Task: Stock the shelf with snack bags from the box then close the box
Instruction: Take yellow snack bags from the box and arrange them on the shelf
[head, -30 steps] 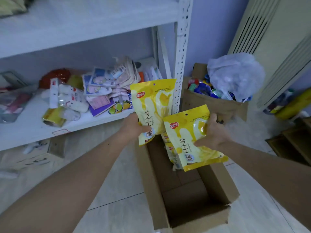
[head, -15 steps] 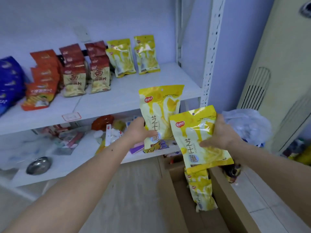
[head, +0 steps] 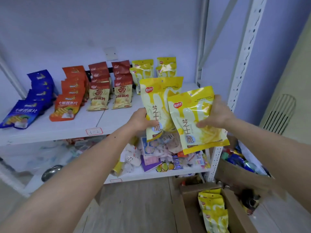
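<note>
Gripping one yellow bag (head: pixel 158 108) marked 芝士脆 in my left hand (head: pixel 140 121) and another (head: pixel 195 120) in my right hand (head: pixel 217 113), I held both upright, tops up, before the shelf (head: pixel 107 120) tagged "3-2", red bags (head: pixel 99 88) left, the box (head: pixel 188 207) below with more.

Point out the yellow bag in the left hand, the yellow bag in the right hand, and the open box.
Left-hand bag (head: pixel 159 101): head view, upper front panel.
Right-hand bag (head: pixel 193 118): head view, middle of front.
Box (head: pixel 188 214): head view, left inner cardboard wall.
</note>
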